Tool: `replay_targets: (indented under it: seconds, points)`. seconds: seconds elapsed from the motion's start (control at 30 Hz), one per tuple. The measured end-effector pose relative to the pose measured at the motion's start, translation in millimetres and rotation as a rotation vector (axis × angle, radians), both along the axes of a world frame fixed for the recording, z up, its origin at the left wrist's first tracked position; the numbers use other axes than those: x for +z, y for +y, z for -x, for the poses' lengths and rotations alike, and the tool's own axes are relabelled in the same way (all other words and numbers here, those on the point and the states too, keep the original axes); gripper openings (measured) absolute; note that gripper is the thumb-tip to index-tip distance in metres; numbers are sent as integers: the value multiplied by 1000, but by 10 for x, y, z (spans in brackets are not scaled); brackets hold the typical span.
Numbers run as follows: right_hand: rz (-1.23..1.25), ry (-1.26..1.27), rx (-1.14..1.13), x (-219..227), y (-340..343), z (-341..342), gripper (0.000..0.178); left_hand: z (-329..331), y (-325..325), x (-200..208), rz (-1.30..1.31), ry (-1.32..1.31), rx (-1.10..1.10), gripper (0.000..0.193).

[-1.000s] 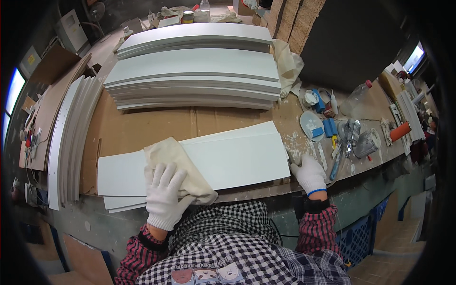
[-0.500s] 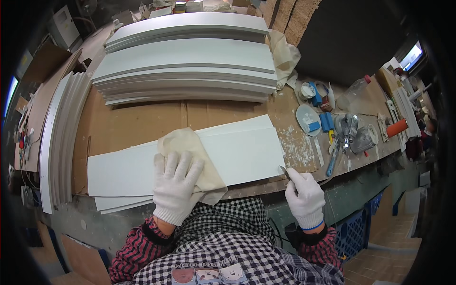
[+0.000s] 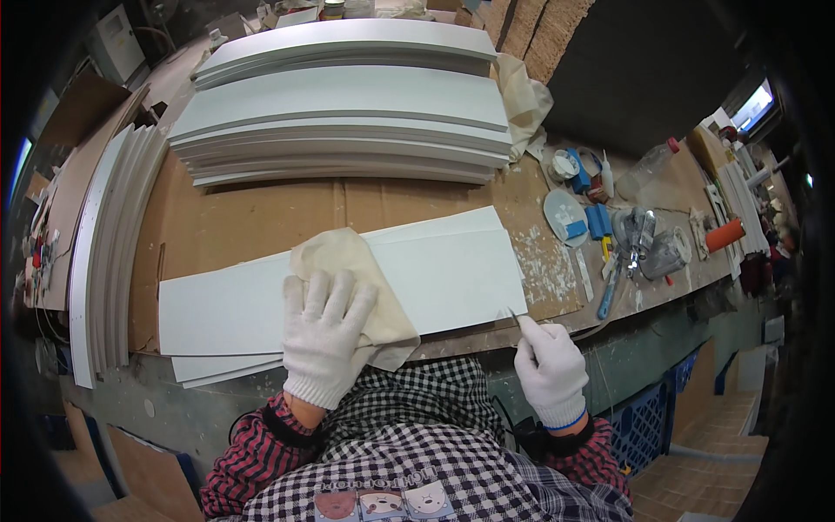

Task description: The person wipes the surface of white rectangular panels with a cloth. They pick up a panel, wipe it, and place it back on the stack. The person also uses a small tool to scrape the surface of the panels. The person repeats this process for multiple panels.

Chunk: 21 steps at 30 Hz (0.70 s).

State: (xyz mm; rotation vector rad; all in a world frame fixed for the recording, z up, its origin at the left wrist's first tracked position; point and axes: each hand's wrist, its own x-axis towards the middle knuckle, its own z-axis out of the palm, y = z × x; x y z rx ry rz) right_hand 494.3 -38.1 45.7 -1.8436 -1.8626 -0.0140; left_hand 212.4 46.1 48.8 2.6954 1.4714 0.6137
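Observation:
White panels lie loosely stacked and slightly fanned on the bench before me. A cream cloth is spread over their middle and hangs past the near edge. My left hand, in a white knit glove, rests flat on this cloth, fingers stretched out. At the panels' near right corner is my gloved right hand, its fingers closed round a small knife. Only the thin metal blade shows, its tip at the top panel's edge; the glove hides the handle.
Tall stacks of white panels stand at the back on brown cardboard. More panels stand at the left. To the right lie a white dish, blue blocks, a blue-handled tool, a clear bottle and an orange roll.
My right hand has shifted slightly left and down, and the blade now lies over the top panel's near right corner. My left hand stays on the cloth.

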Motion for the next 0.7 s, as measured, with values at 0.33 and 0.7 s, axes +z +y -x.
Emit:
replay_targets:
  seconds: [0.33, 0.7]
  points:
    - [40, -18, -22, 11, -37, 65, 36, -9, -12, -25, -14, 11, 9, 76]
    - [73, -36, 1, -16, -88, 136, 37, -25, -9, -16, 3, 11, 11, 74]
